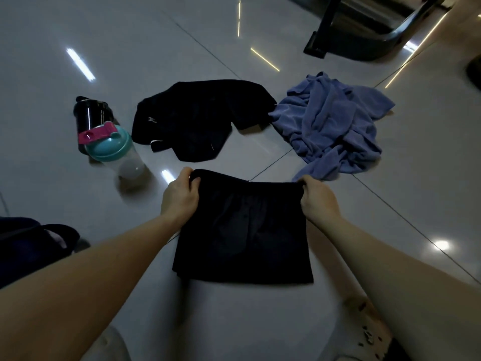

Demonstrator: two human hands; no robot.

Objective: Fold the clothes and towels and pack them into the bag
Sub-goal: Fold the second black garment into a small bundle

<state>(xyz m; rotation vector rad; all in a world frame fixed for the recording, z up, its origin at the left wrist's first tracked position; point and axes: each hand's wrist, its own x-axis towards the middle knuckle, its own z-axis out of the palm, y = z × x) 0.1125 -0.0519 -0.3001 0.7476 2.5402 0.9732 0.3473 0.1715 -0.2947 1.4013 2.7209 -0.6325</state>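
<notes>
Black shorts (244, 230) lie flat on the tiled floor in front of me, waistband at the far edge. My left hand (179, 196) pinches the waistband's left corner and my right hand (318, 199) pinches its right corner. Farther back lies a crumpled black garment (197, 118). A rumpled blue towel (335, 126) sits to its right, its near tip close to my right hand. A dark bag (31, 243) shows at the left edge, partly cut off.
Two bottles stand at the left: a black one with a pink band (89, 118) and a clear shaker with a teal lid (117, 152). A black metal frame (364, 29) stands at the back right. My knees are at the bottom edge.
</notes>
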